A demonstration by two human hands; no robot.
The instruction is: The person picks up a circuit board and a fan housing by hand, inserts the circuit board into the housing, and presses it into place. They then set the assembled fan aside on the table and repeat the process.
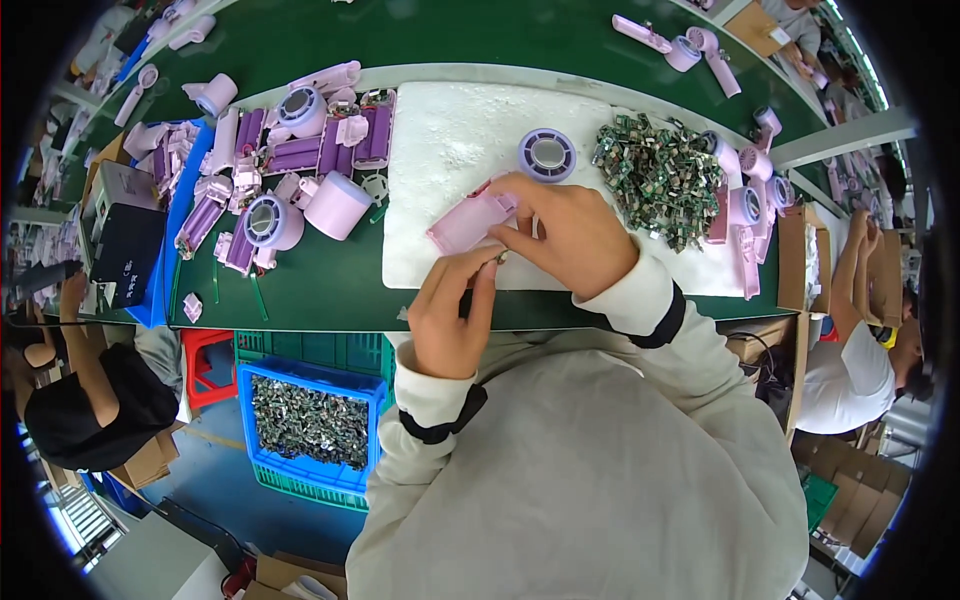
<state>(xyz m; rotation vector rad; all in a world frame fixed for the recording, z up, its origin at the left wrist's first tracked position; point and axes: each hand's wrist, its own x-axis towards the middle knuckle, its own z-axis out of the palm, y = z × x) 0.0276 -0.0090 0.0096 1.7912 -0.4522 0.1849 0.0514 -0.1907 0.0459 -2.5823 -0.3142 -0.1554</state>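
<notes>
- Pink casing (468, 224): smooth, pale, elongated plastic shell, moulded detail at its right end. Position: over the white sheet (433, 130), close to the near edge of the worktop (325, 275).
- Right hand (575, 235): grip clamped on the casing's right end — that end is partly covered.
- Left hand (447, 318): grip pinched together on a small part (501, 258), too small to identify.
- Surroundings: lilac ring (547, 155) beyond the right hand; circuit-board heap (660, 180) toward the right edge; pink-and-purple assemblies (375, 135) toward the left edge.
- Long axis: diagonal — one end toward the near left corner, the other toward the far right.
</notes>
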